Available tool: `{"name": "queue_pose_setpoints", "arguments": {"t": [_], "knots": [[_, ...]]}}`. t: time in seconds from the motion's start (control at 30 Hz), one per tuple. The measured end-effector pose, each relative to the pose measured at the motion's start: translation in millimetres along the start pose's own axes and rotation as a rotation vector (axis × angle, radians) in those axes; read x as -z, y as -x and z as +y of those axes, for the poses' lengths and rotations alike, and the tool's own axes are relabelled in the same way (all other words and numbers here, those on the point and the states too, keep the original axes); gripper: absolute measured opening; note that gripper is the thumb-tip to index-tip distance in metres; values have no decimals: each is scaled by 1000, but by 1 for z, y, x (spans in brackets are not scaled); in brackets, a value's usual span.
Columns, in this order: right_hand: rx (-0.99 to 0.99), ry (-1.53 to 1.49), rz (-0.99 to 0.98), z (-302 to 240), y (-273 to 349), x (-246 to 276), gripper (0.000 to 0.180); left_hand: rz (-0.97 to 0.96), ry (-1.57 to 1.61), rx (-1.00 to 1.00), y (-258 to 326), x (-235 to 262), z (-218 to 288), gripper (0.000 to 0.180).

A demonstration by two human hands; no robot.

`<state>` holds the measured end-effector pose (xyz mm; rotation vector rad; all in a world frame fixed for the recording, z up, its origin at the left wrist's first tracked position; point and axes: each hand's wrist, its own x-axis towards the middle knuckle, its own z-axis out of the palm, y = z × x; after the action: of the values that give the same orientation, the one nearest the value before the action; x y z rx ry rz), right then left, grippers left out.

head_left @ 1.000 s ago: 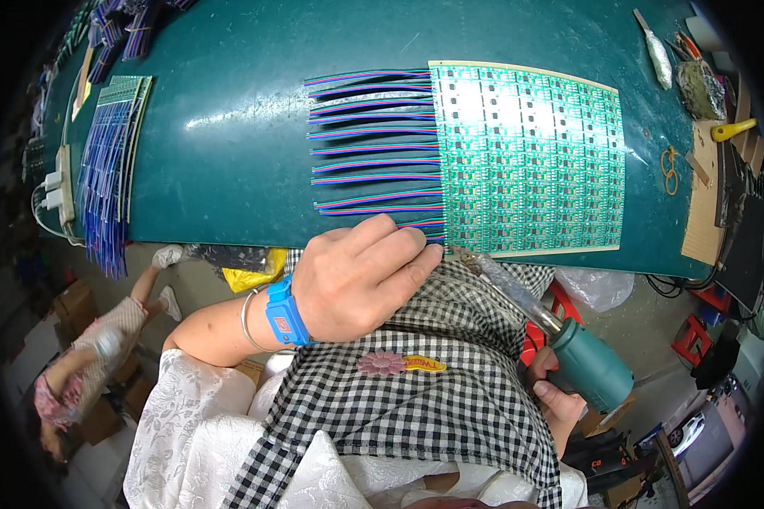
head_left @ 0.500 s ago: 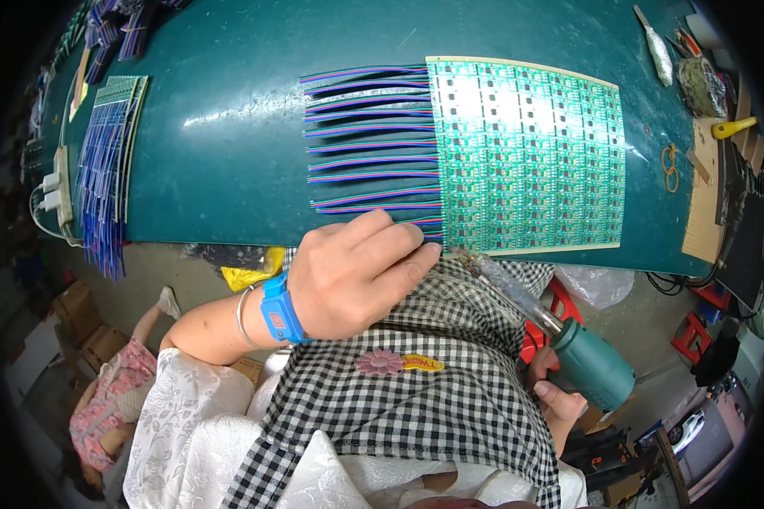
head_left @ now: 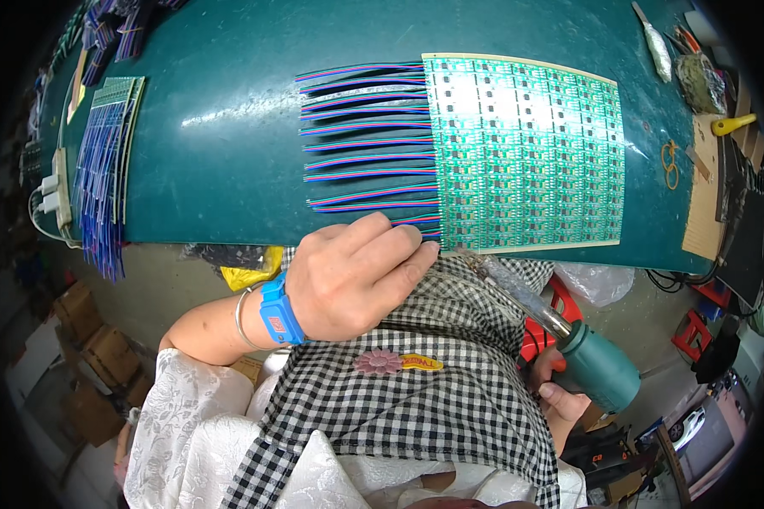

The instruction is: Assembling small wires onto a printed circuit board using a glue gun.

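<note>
A green circuit board panel lies on the table, its front edge close to my body. Several ribbons of red, blue and dark wire stick out from its left edge. At the panel's near left corner my left hand is closed in a pinch on a wire ribbon, whose end is partly covered by my fingers. My right hand grips the green handle of a soldering iron. The iron slants up to the left, and its tip is by that same corner, near my left fingertips; contact cannot be made out.
Wired boards lie stacked at the table's left, near a white power strip. Wire bundles sit at the far left. Two rubber bands, a wrapped tool and cardboard lie right. A red stool stands below.
The panel and its wires have shifted very slightly left. The soldering iron's handle has moved a little right and down. A person on the floor side at left has mostly left the view.
</note>
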<state>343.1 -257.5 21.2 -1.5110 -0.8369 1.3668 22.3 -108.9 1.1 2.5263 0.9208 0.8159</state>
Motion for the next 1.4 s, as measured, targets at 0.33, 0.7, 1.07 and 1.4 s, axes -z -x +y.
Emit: {"name": "queue_pose_setpoints", "arguments": {"t": [0.33,0.7,1.07,1.4], "knots": [[-20,128,-119,21,6,34,64,-4,-17,-8,0,3,1,45],[-52,-245,-91,1,-4,14,66,-16,-33,-16,2,3,3,44],[95,-255,-213,-7,-29,11,63,-155,69,124,-1,33,4,33],[173,-434,-316,-27,-65,4,66,-147,-49,280,-63,118,-68,12]]}}
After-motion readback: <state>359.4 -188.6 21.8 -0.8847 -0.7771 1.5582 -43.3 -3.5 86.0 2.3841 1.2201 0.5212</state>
